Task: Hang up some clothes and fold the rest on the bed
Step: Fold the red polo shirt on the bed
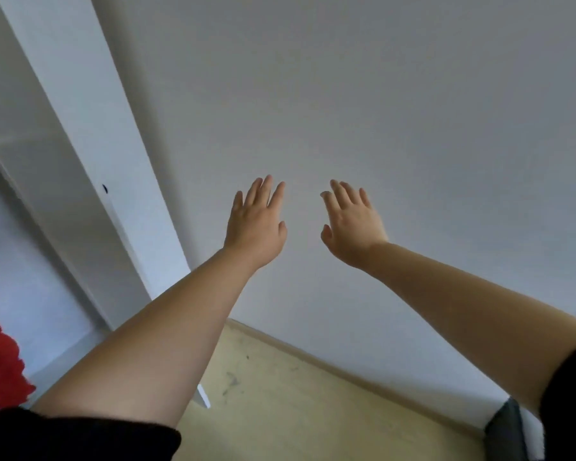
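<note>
Both my arms stretch out in front of a bare white wall. My left hand point(256, 224) is held up with its fingers straight and slightly spread, holding nothing. My right hand point(351, 224) is beside it, a short gap apart, fingers also straight and empty. A red garment point(0, 361) shows at the left edge, inside the white wardrobe point(80, 181). No bed and no hanger are in view.
The white wardrobe's side panel runs diagonally down the left. A pale yellowish floor point(296, 394) with a baseboard meets the wall below my arms. A dark grey object point(506, 430) sits at the bottom right corner.
</note>
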`<action>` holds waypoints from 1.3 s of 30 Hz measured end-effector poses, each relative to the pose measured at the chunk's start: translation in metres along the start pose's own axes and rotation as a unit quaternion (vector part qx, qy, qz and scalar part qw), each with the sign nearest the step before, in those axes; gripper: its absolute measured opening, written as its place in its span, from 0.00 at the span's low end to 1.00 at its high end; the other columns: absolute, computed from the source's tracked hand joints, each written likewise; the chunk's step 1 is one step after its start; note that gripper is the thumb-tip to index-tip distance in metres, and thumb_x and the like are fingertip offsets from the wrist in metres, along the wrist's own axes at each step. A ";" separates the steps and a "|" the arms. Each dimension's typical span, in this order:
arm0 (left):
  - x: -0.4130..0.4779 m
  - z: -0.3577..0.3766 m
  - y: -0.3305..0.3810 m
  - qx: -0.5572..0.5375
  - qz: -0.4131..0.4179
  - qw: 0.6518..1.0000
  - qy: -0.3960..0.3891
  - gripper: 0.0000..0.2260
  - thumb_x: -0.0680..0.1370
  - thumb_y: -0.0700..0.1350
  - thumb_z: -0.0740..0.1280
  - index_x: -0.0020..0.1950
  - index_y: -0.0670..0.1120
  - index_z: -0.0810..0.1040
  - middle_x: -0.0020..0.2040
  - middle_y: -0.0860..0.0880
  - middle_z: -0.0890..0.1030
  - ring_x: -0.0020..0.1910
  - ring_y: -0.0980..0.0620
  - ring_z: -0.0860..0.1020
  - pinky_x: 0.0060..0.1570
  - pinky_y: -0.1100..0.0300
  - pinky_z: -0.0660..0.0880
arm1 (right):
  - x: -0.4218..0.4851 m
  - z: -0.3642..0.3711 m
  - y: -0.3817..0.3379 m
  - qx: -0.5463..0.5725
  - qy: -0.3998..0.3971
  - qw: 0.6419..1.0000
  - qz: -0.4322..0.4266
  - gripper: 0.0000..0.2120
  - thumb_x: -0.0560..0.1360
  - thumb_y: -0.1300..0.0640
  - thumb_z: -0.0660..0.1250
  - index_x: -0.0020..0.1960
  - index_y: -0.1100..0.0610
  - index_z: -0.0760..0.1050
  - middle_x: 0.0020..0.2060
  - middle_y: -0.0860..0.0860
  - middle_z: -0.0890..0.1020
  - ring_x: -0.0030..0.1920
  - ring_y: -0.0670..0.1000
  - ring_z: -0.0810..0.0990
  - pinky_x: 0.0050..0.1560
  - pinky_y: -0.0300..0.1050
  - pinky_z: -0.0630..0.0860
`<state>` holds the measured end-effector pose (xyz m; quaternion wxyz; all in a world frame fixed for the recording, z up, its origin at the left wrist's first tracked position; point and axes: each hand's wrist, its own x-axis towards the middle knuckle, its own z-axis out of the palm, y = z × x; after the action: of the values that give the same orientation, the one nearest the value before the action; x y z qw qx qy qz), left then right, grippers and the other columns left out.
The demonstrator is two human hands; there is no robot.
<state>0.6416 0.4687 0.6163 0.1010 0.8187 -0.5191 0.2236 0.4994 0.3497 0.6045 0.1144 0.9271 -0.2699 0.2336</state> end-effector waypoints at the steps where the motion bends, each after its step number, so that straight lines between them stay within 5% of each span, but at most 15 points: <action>1: 0.010 0.006 0.026 -0.009 0.020 1.000 0.000 0.29 0.80 0.49 0.56 0.78 0.47 0.47 0.79 0.47 0.48 0.77 0.47 0.46 0.74 0.47 0.47 | -0.012 -0.001 0.027 -0.014 -0.003 1.000 0.017 0.28 0.77 0.52 0.58 0.74 0.60 0.56 0.76 0.58 0.55 0.76 0.57 0.52 0.75 0.56 0.49; 9: 0.084 0.072 0.235 -0.089 0.146 0.985 0.000 0.29 0.80 0.48 0.56 0.78 0.46 0.47 0.79 0.45 0.48 0.77 0.46 0.46 0.74 0.46 0.46 | -0.083 0.012 0.229 -0.027 0.002 0.987 0.158 0.28 0.76 0.55 0.60 0.74 0.61 0.57 0.76 0.59 0.55 0.76 0.57 0.52 0.75 0.55 0.50; 19: 0.154 0.236 0.445 -0.150 0.163 0.975 -0.032 0.32 0.79 0.47 0.60 0.79 0.46 0.47 0.79 0.44 0.44 0.77 0.45 0.43 0.73 0.47 0.44 | -0.133 0.122 0.435 -0.026 0.006 0.987 0.158 0.31 0.72 0.61 0.65 0.73 0.63 0.62 0.75 0.62 0.58 0.76 0.61 0.54 0.73 0.58 0.49; 26: 0.127 0.342 0.494 -0.206 0.187 0.960 -0.026 0.37 0.76 0.44 0.64 0.77 0.47 0.43 0.77 0.45 0.42 0.77 0.45 0.43 0.73 0.45 0.45 | -0.194 0.226 0.470 -0.024 0.023 0.992 0.125 0.33 0.66 0.65 0.65 0.71 0.63 0.64 0.73 0.63 0.62 0.74 0.62 0.58 0.72 0.61 0.50; 31: 0.086 0.432 0.503 -0.233 0.203 0.951 0.009 0.38 0.73 0.39 0.68 0.78 0.45 0.51 0.78 0.41 0.51 0.77 0.43 0.49 0.72 0.44 0.51 | -0.235 0.315 0.467 0.004 0.070 0.988 0.138 0.30 0.68 0.63 0.53 0.71 0.62 0.60 0.72 0.63 0.63 0.74 0.60 0.56 0.72 0.61 0.50; 39: 0.035 0.559 0.514 -0.245 0.209 0.944 0.073 0.39 0.68 0.35 0.69 0.76 0.44 0.56 0.77 0.40 0.54 0.77 0.43 0.49 0.71 0.42 0.51 | -0.289 0.439 0.463 0.008 0.128 0.985 0.114 0.29 0.67 0.66 0.53 0.69 0.61 0.62 0.71 0.63 0.66 0.74 0.61 0.58 0.73 0.60 0.50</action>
<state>0.3400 -0.0077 0.1067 0.2870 0.6235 -0.7082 0.1652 0.1909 -0.0531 0.1220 0.1134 0.8534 -0.3556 0.3638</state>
